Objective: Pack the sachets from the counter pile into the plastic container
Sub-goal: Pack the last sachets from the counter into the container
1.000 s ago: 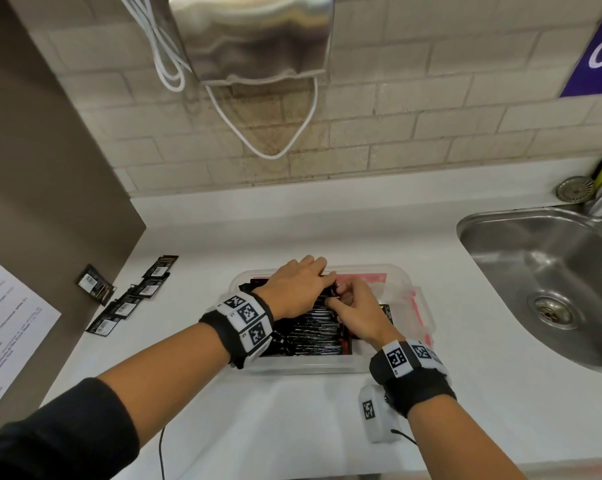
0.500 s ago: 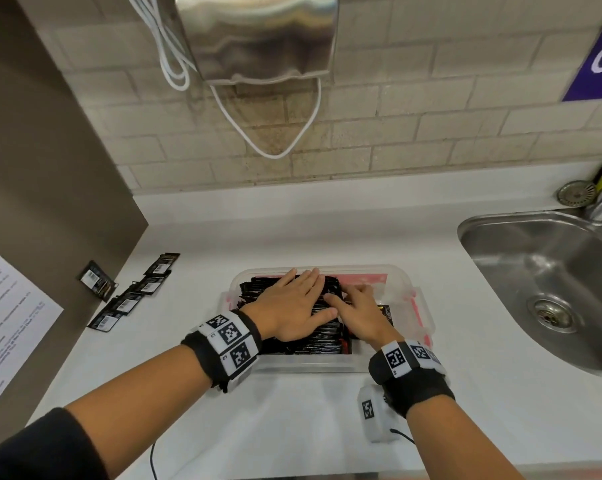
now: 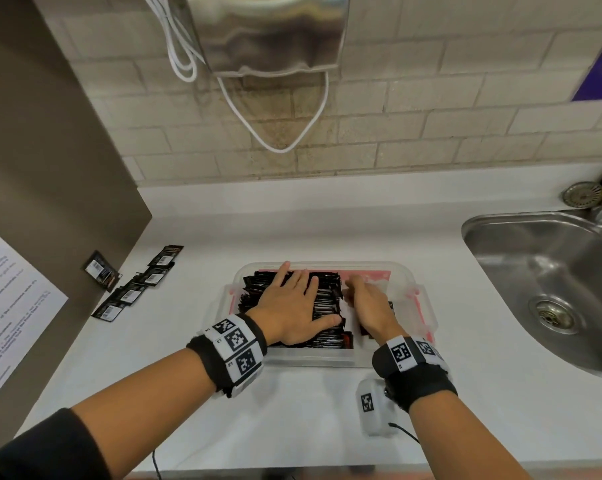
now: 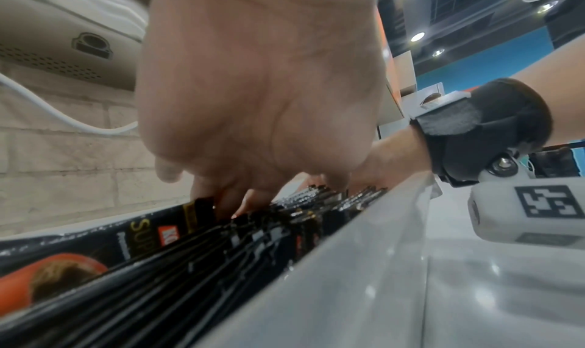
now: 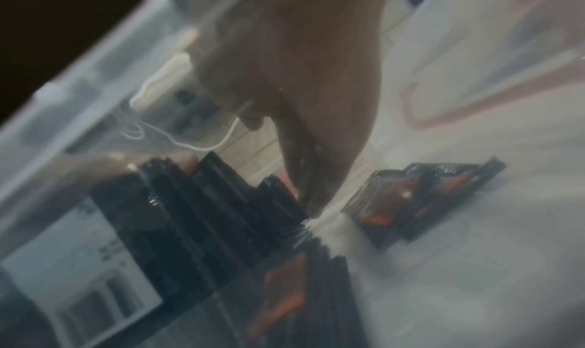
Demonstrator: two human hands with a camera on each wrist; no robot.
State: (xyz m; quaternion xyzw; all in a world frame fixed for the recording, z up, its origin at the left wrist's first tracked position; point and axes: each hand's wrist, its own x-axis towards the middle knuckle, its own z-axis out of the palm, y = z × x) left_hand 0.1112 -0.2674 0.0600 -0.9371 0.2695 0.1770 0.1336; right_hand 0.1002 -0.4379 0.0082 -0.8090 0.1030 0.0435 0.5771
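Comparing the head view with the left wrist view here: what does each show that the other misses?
Only the head view shows the loose sachets left on the counter by the wall panel, the sink, and the left hand flat on the packed sachets. Only the left wrist view shows the sachets standing on edge, with printed faces. Both show the plastic container and the right hand.

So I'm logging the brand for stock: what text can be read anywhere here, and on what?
"SUP", cut off: front sachet in the container.
Red logo beside it: unreadable.
Purple sign: white letters cropped.
Paper sheet: too small.
Counter sachets' labels: too small.
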